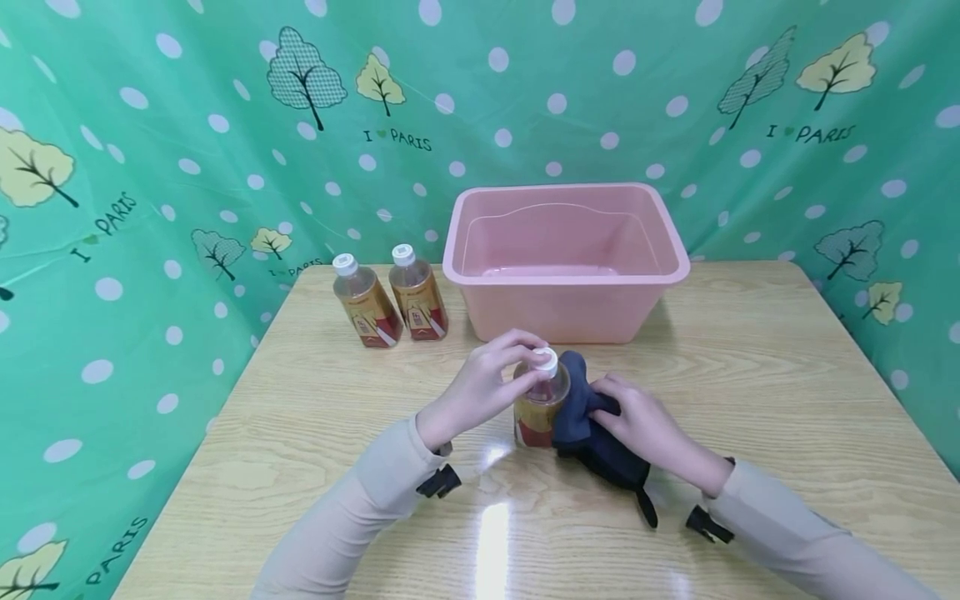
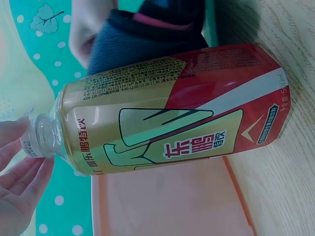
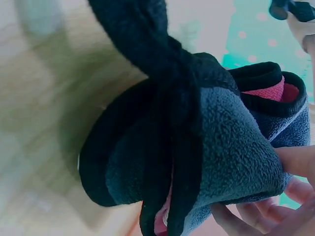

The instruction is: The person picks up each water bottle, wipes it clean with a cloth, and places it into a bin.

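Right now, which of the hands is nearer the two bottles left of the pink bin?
Left. The left hand pinches the third bottle by its cap, in front and right of the two bottles; the right hand grips the dark blue cloth, farther right.

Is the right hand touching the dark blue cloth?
Touching: the right wrist view shows the right hand gripping the dark blue cloth, no gap between.

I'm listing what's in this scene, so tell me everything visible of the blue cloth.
The cloth looks fuzzy, dark blue with black edging; pink shows inside its folds and a dark strip extends from one end. Bunched over the table in front of the pink tub, it seemingly touches a bottle; the right hand pinches it.
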`<state>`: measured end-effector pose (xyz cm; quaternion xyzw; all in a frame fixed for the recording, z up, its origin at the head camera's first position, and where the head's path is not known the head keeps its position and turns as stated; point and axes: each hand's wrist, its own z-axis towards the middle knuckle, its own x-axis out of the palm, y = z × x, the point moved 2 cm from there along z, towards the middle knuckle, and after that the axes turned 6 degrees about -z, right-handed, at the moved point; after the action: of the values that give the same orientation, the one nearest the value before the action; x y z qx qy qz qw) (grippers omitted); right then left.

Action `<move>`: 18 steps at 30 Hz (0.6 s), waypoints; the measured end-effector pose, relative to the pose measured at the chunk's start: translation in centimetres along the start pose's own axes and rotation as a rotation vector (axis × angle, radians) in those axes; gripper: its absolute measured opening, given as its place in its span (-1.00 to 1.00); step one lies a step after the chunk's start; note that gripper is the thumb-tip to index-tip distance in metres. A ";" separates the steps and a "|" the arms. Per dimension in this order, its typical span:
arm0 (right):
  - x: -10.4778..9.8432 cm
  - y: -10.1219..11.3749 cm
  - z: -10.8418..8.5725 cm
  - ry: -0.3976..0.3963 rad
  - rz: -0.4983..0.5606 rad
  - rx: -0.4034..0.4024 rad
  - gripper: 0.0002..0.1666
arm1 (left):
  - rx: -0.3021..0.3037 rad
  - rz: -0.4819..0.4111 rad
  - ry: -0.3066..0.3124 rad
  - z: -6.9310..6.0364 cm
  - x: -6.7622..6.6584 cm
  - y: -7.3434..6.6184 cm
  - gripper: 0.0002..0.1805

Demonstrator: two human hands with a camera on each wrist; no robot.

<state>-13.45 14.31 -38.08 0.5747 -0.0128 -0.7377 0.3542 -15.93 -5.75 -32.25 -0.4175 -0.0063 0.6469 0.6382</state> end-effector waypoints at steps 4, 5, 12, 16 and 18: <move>-0.8 0.7 0.2 -0.024 0.007 -0.006 -0.73 | 0.001 -0.001 -0.001 0.0 -0.1 -0.1 -0.88; -0.9 0.8 0.2 -0.026 0.014 -0.004 -0.73 | 0.001 0.000 0.000 0.0 -0.1 -0.1 -0.88; -1.6 1.4 0.3 -0.054 0.031 0.012 -0.70 | -0.004 -0.002 0.008 0.1 -0.1 -0.1 -0.89; -1.5 1.4 0.3 -0.068 0.034 0.014 -0.69 | -0.005 -0.002 0.007 0.1 0.0 -0.1 -0.90; -1.3 1.3 0.3 -0.072 0.033 0.012 -0.69 | -0.004 0.001 0.007 0.0 0.0 -0.1 -0.90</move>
<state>-12.88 13.91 -36.34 0.5497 -0.0394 -0.7517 0.3622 -15.89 -5.72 -32.17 -0.4210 -0.0056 0.6457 0.6371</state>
